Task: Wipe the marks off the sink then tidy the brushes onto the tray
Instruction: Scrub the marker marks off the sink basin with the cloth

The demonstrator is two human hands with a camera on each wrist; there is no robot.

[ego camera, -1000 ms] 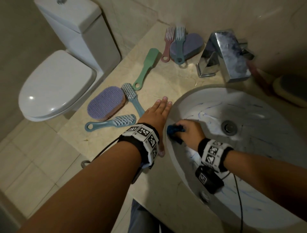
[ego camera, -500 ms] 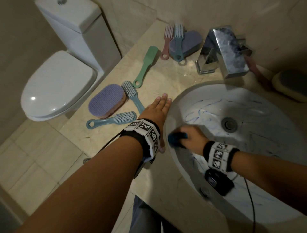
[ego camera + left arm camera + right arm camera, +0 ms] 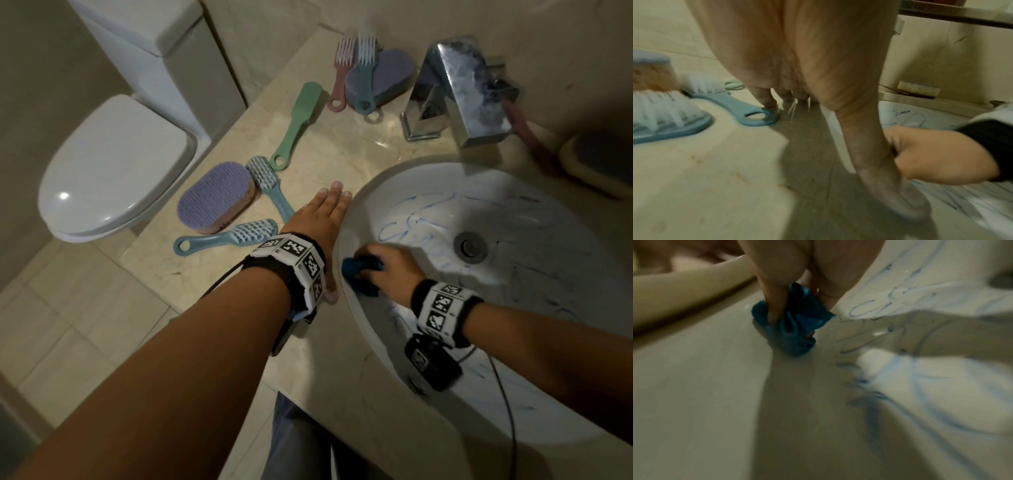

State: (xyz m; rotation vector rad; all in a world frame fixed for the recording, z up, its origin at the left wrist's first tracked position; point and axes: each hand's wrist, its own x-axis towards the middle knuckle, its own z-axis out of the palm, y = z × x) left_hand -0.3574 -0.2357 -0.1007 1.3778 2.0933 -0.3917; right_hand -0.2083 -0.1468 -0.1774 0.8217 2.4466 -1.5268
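The white sink carries blue and dark scribbled marks around the drain. My right hand grips a crumpled blue cloth and presses it against the sink's left inner wall. My left hand lies flat with straight fingers on the beige counter, at the sink's left rim. Several brushes lie on the counter: two blue ones, a green one, and a pink one and a teal one leaning on a purple sponge.
A purple-topped sponge lies beside the blue brushes. A chrome tap stands behind the sink. A yellow-rimmed tray or sponge sits at the far right edge. A white toilet stands left of the counter.
My right hand has slid the cloth down the sink's left wall, toward the near rim. The left hand stays flat on the counter.
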